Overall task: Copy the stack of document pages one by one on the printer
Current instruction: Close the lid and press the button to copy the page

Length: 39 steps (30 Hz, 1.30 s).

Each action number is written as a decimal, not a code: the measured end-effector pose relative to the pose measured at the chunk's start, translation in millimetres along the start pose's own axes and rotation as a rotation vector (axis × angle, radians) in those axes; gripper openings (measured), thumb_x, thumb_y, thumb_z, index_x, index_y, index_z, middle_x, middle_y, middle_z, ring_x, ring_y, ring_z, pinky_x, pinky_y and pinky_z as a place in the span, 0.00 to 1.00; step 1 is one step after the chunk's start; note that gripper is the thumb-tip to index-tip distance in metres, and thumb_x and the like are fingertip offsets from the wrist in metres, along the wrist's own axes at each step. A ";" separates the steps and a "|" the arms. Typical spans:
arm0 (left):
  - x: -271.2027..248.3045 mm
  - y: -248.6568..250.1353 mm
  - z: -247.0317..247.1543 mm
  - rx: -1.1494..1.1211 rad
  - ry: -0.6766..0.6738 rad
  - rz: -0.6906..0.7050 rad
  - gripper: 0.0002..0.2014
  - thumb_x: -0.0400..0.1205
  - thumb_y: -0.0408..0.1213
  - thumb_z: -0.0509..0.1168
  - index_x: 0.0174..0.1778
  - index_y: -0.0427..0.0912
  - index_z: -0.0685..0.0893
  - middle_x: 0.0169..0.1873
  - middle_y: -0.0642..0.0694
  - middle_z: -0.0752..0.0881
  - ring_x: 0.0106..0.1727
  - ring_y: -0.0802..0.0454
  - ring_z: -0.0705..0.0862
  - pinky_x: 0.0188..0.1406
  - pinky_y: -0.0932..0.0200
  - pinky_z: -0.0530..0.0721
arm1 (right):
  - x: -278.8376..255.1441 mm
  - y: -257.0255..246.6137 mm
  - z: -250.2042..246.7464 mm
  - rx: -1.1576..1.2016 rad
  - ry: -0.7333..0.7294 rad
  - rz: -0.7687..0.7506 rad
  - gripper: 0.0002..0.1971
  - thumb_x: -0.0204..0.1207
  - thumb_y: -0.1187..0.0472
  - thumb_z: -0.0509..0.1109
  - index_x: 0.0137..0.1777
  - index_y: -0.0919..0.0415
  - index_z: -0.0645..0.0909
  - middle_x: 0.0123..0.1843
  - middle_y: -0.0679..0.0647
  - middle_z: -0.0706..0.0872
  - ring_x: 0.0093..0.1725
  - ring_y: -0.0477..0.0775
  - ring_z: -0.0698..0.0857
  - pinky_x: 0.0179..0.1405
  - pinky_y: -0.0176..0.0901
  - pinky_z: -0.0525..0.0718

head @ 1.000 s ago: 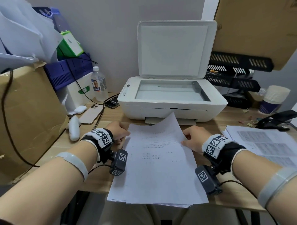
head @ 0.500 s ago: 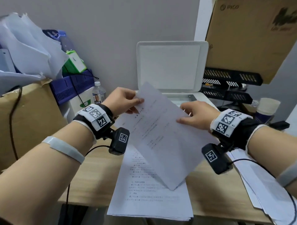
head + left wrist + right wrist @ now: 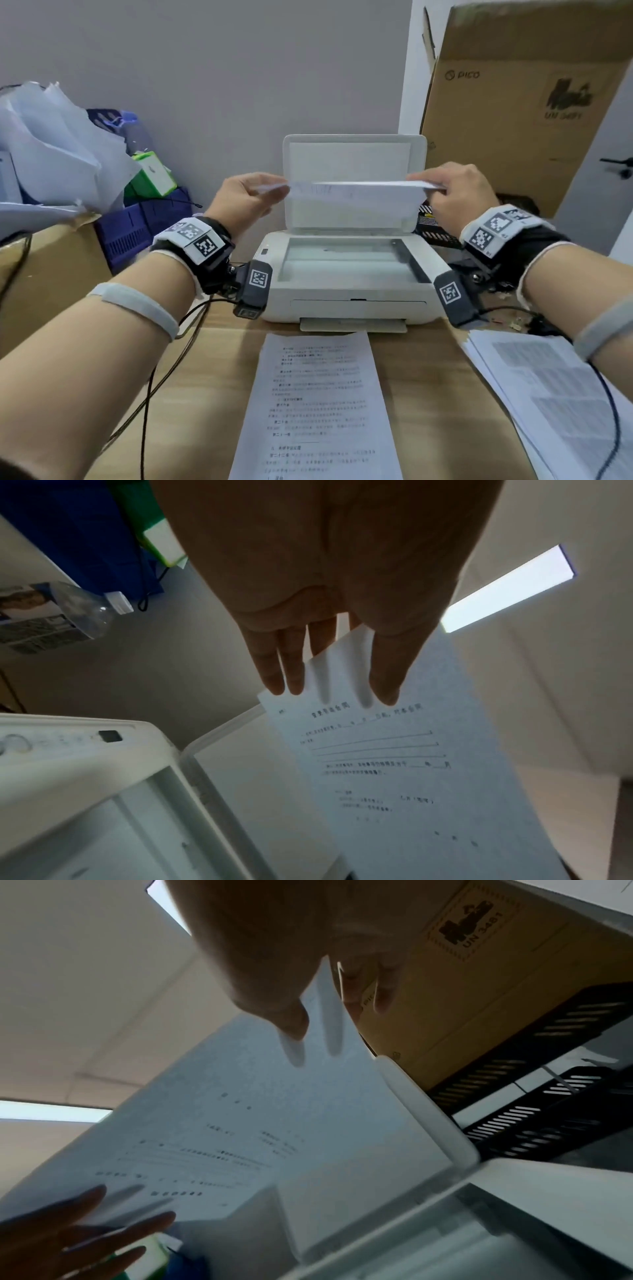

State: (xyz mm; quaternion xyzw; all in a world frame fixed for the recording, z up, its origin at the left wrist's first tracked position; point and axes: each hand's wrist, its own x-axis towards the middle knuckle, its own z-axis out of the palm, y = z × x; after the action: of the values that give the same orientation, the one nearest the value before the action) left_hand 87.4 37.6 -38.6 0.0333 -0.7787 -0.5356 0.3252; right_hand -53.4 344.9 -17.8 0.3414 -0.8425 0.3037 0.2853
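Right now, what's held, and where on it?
One document page, held above the printer: left hand pinches its left edge, right hand its right edge.

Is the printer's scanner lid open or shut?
Open. The lid stands upright behind the bare scanner glass; both hands hold the page above it.

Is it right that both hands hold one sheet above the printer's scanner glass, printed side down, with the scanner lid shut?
Not quite: the scanner lid is open, standing upright behind the glass, as the head view shows. The rest holds: the left hand and right hand hold one sheet by its ends above the printer, and both wrist views show the print on its underside.
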 end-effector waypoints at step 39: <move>32.5 -82.3 53.2 0.956 -0.609 -0.412 0.21 0.81 0.57 0.66 0.63 0.50 0.89 0.68 0.54 0.85 0.70 0.51 0.79 0.77 0.49 0.71 | -58.0 70.0 115.7 -0.300 -0.813 0.126 0.30 0.84 0.33 0.41 0.86 0.35 0.51 0.89 0.44 0.50 0.88 0.54 0.47 0.84 0.65 0.48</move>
State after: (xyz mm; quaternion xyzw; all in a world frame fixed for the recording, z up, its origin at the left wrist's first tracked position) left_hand 8.7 33.0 -105.1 0.1713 -0.9687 -0.1635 -0.0739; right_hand -102.4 327.2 -155.5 0.3359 -0.9403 0.0360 -0.0421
